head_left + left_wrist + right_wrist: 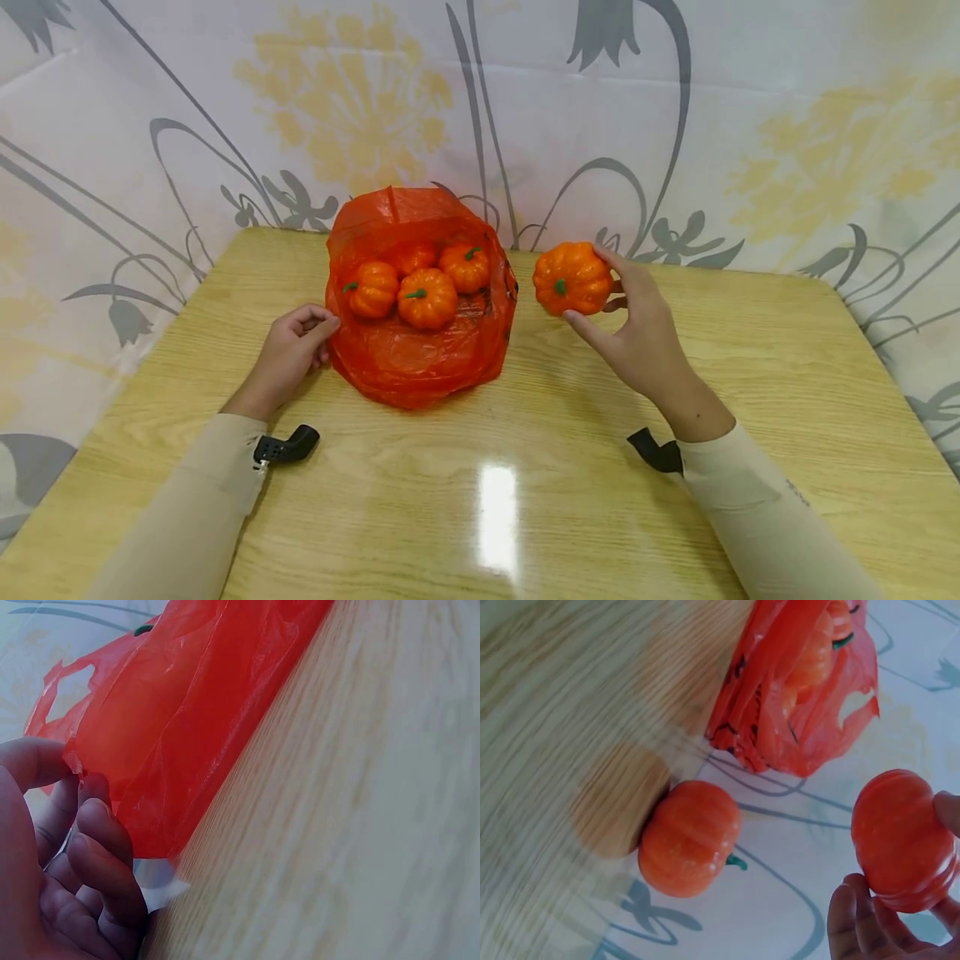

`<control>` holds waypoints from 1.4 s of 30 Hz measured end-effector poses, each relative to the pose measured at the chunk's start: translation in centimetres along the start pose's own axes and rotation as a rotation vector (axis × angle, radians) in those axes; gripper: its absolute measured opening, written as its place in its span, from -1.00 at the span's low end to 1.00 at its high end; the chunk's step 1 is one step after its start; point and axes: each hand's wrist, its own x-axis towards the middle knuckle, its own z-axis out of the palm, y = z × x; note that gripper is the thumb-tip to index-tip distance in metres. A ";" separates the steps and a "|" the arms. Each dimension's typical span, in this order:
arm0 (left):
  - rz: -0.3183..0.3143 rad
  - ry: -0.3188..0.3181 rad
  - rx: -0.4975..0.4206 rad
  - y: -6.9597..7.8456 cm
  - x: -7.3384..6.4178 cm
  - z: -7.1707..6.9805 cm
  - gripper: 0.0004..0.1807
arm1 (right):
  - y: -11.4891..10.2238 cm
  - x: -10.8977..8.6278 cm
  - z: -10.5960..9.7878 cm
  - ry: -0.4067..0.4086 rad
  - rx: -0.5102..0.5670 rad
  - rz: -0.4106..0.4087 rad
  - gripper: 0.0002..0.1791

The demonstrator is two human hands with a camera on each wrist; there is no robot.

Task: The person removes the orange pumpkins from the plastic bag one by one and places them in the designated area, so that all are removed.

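Beige sleeves (765, 517), left hand (291, 354) pinching red plastic bag (412, 367) of mini pumpkins (427, 300), right hand (641, 337) gripping another pumpkin (577, 277), loose pumpkin (690, 838) on tabletop (592, 533).

Across the lower middle of the head view you have broad room over the table (405, 500), between the black wrist pieces (292, 446). The gap between the bag (408, 357) and the pumpkin (573, 279) in your right hand (645, 333) is narrow. Your left hand (291, 348) blocks the bag's left side; four pumpkins (427, 302) crowd its upper part, leaving room lower down. Left of centre in the right wrist view, a loose pumpkin (686, 840) obstructs you.
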 end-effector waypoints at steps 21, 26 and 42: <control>0.019 -0.003 0.014 0.2 0.1 0.0 -0.88 | 2.4 0.7 -1.5 0.004 -0.023 0.107 -0.16; -0.012 -0.004 0.005 0.4 0.0 0.0 -0.88 | 3.1 0.8 -1.8 -0.002 -0.036 0.130 -0.15; -0.011 0.003 0.015 0.3 0.1 0.1 -0.85 | 4.7 1.2 -2.8 -0.020 -0.043 0.259 -0.18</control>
